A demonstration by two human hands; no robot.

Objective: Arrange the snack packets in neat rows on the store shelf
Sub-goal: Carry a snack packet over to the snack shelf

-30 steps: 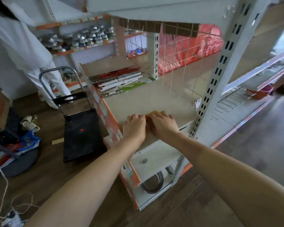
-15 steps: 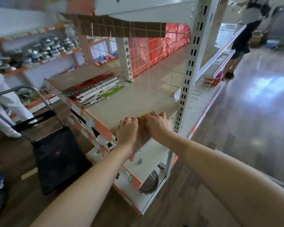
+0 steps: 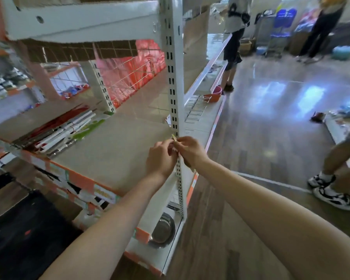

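Note:
Both my hands meet in front of the white slotted shelf post [image 3: 173, 81], at the right front corner of the beige shelf board [image 3: 113, 150]. My left hand [image 3: 160, 158] and my right hand [image 3: 190, 151] both have curled fingers closed around a small yellowish packet [image 3: 174, 138]. Only its top tip shows between my fingers; the rest is hidden. A row of flat red, white and green packets [image 3: 59, 130] lies along the shelf's left part.
A wire mesh back panel [image 3: 127, 75] with red bags behind closes the shelf rear. A metal bowl [image 3: 163, 229] sits on the bottom shelf. A black trolley [image 3: 18, 229] stands at lower left. People stand on the aisle floor at right, one with sneakers [image 3: 331, 195] close by.
My hands have lifted off the shelf board and moved right, up against the post, still holding the small packet. The view has swung right toward the aisle.

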